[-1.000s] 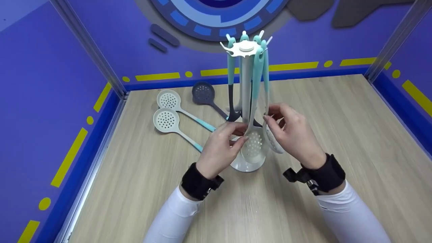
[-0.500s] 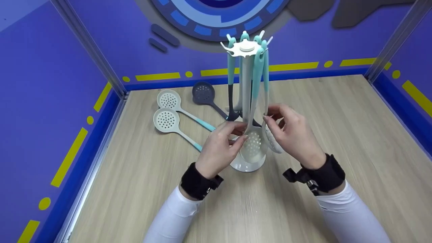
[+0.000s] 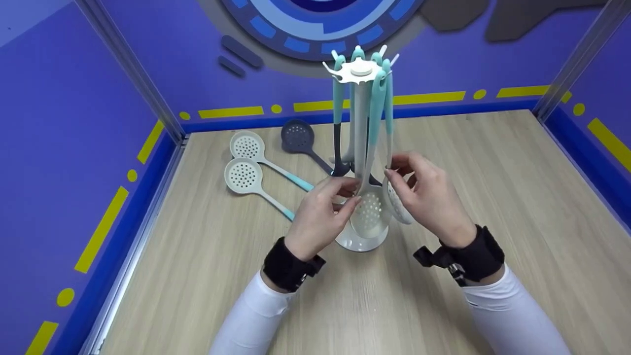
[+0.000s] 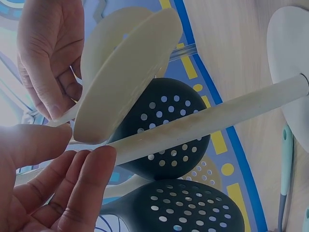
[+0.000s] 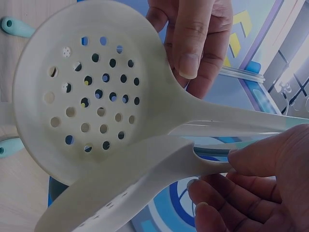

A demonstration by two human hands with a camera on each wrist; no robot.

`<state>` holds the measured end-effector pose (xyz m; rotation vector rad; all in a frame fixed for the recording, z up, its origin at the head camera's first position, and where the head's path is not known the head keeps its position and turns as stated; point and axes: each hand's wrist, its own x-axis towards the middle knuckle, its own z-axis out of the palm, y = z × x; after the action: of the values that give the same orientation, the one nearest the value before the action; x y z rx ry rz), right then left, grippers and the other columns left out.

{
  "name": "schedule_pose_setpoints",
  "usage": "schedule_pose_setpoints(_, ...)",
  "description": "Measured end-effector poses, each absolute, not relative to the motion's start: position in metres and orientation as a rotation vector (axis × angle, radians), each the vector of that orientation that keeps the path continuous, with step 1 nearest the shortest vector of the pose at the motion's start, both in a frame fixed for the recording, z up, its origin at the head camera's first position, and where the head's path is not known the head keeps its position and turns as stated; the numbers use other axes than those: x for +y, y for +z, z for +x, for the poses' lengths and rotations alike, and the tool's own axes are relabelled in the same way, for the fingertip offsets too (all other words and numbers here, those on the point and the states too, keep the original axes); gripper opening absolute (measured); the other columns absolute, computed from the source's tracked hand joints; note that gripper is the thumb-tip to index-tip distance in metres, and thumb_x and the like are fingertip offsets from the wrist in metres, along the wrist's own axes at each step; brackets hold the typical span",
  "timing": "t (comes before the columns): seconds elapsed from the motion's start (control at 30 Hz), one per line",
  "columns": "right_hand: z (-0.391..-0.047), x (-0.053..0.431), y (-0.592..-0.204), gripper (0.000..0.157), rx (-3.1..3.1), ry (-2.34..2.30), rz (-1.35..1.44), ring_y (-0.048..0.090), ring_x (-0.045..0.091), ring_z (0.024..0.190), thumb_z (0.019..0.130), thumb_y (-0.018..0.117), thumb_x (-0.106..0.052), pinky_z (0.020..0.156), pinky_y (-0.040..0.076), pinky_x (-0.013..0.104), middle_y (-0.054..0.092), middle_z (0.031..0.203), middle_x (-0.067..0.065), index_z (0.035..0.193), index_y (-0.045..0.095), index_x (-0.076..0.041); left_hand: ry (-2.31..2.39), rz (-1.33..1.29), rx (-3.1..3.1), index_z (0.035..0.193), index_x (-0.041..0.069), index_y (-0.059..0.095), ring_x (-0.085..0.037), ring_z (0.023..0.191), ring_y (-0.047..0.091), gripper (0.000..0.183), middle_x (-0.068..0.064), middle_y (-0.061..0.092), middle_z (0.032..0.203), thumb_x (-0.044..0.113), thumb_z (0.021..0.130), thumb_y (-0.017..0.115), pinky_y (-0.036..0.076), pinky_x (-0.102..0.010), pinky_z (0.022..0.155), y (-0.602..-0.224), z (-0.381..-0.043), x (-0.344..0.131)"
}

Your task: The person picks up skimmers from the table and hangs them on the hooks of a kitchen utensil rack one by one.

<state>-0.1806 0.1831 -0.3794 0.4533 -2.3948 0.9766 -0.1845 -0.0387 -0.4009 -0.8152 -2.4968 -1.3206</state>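
Note:
A white utensil stand (image 3: 361,74) with a round base holds several hanging utensils with turquoise handles. In the head view, my left hand (image 3: 318,214) pinches the shoulder of the cream skimmer (image 3: 369,217) hanging at the front, thumb before it and fingers behind. Its perforated bowl (image 5: 94,96) fills much of the right wrist view. On the right side, my right hand (image 3: 426,192) grips a second cream skimmer (image 3: 398,204) by its neck, between thumb and fingers. The two bowls hang close together. Behind the pole, dark perforated skimmers (image 4: 166,130) show in the left wrist view.
Left of the stand, two light skimmers (image 3: 243,176) and a dark skimmer (image 3: 297,136) lie on the wooden table (image 3: 207,276). Blue patterned panels (image 3: 118,197) enclose the table at the back and both sides.

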Motion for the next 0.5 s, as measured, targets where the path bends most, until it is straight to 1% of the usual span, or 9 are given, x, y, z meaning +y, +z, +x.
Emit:
schedule_pose_setpoints(0.2, -0.18, 0.184, -0.379, 0.022, -2.396, 0.971, 0.456, 0.064, 0.008, 0.085, 0.098, 0.063, -0.023, 0.064, 0.049, 0.015, 0.07, 0.1, -0.001, 0.115, 0.064, -0.009, -1.338, -0.815, -2.49, 0.124, 0.016, 0.064, -0.007, 0.1, 0.067, 0.029, 0.0, 0.066, 0.113, 0.021, 0.096, 0.066, 0.057, -0.012, 0.075, -0.401, -0.186, -0.041)
schedule_pose_setpoints(0.3, -0.18, 0.184, -0.378, 0.023, -2.402, 0.975, 0.454, 0.064, 0.009, 0.086, 0.098, 0.063, -0.023, 0.064, 0.049, 0.015, 0.071, 0.101, -0.001, 0.116, 0.064, -0.009, -1.346, -0.796, -2.473, 0.124, 0.015, 0.064, -0.008, 0.1, 0.067, 0.029, -0.001, 0.067, 0.112, 0.02, 0.096, 0.066, 0.058, -0.013, 0.076, -0.399, -0.187, -0.045)
schedule_pose_setpoints(0.5, -0.18, 0.183, -0.378, 0.023, -2.401, 0.983, 0.448, 0.064, 0.008, 0.087, 0.098, 0.063, -0.024, 0.064, 0.048, 0.014, 0.071, 0.101, -0.002, 0.116, 0.064, -0.009, -1.353, -0.767, -2.439, 0.123, 0.019, 0.064, -0.006, 0.1, 0.067, 0.028, 0.0, 0.066, 0.115, 0.022, 0.096, 0.066, 0.058, -0.013, 0.076, -0.394, -0.19, -0.052)
